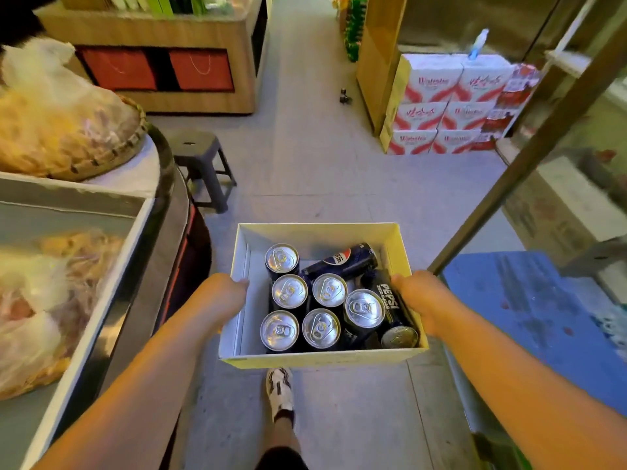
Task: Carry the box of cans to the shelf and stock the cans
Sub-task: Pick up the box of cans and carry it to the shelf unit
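An open white cardboard box (319,234) with yellowish outer walls hangs in front of me above the floor. Inside it are several dark Pepsi cans (289,291); most stand upright with silver tops showing, and two lie on their sides by the right wall. My left hand (224,295) grips the box's left wall, thumb over the rim. The right wall is held by my right hand (419,296), its fingers hidden under the box.
A counter (149,212) with bagged goods runs along my left, a grey stool (200,161) just beyond it. Stacked red-and-white cartons (437,106) stand ahead right beside a wooden shelf end. A blue surface (529,310) and a metal post (515,167) are close on the right. The tiled aisle leads ahead.
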Demonstrator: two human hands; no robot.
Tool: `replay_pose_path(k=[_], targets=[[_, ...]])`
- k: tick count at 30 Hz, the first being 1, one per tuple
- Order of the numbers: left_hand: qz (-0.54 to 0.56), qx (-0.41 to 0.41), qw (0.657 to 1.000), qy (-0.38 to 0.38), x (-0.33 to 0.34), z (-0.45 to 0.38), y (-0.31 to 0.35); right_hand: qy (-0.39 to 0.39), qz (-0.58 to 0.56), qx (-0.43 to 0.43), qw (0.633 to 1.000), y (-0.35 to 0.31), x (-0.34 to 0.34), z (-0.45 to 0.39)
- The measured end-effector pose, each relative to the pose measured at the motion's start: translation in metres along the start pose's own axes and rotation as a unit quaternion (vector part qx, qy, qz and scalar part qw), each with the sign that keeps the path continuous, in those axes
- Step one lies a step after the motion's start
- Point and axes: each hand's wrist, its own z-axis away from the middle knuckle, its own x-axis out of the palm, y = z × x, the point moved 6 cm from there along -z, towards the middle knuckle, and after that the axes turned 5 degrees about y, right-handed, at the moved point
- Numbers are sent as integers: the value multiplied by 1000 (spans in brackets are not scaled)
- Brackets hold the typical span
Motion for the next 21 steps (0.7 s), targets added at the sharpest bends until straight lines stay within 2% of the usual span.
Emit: replay_pose_path(k=[8,13,21], targets=[[7,14,1000,-24,-49,-216,111,2,-31,10,999,-169,47,-152],[-12,25,1000,-10,-83,-330,182,8,-55,19,998,-264,68,-237],[-35,26,999,-9,-97,-522,303,-5,-54,22,998,-415,92,-408]])
